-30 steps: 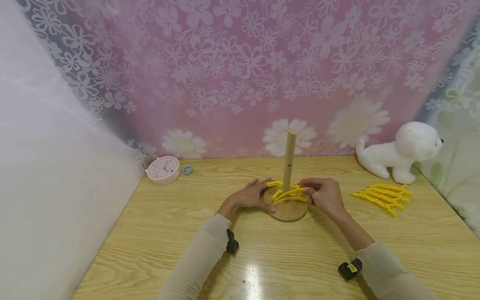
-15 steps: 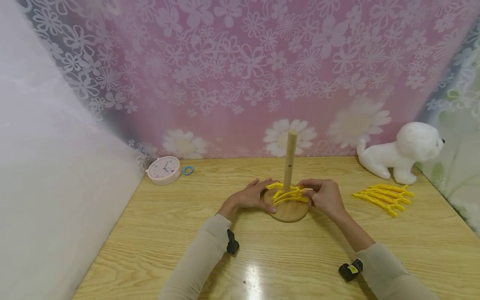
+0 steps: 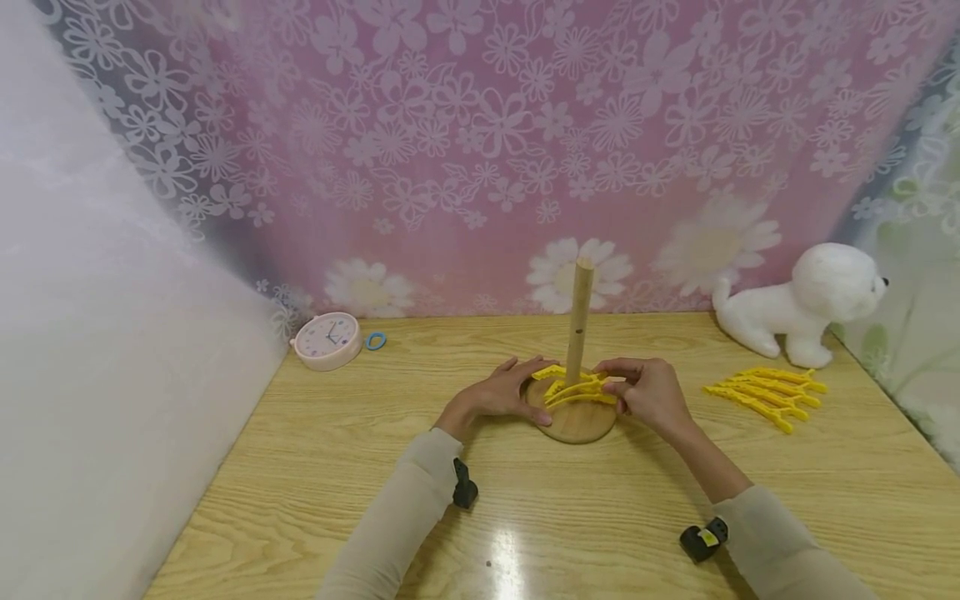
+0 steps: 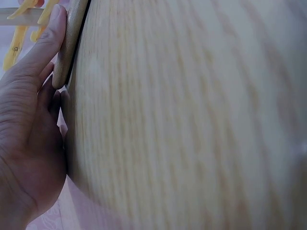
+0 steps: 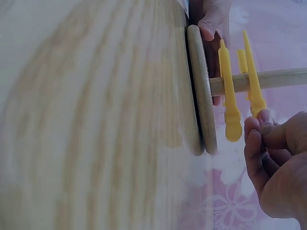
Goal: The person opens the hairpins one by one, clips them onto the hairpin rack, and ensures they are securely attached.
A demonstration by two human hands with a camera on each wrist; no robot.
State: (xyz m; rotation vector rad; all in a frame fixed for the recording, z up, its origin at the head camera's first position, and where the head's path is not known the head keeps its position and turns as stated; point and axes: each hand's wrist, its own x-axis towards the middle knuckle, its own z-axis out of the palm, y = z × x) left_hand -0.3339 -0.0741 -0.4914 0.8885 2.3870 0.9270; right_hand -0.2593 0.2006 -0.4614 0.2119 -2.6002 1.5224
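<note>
A wooden stand, a round base (image 3: 573, 427) with an upright post (image 3: 579, 321), stands mid-table. My left hand (image 3: 498, 393) holds the base's left edge, thumb on its top near the rim and fingers round the far side. My right hand (image 3: 651, 393) pinches the tail end of a yellow alligator hair clip (image 5: 254, 88) between thumb and fingertips. That clip straddles the post, its jaws reaching past it on the left. Just below, nearer the base, another yellow hair clip (image 5: 229, 98) sits across the post, with no fingers on it.
Several more yellow hair clips (image 3: 765, 396) lie side by side at the right. Behind them sits a white plush dog (image 3: 798, 304). A pink clock (image 3: 327, 340) and a small blue ring (image 3: 376, 340) lie at the back left. A floral curtain (image 3: 480, 167) hangs behind the table.
Both hands stay almost in place, the left on the base and the right at the clip's tail. No clip has visibly left the post.
</note>
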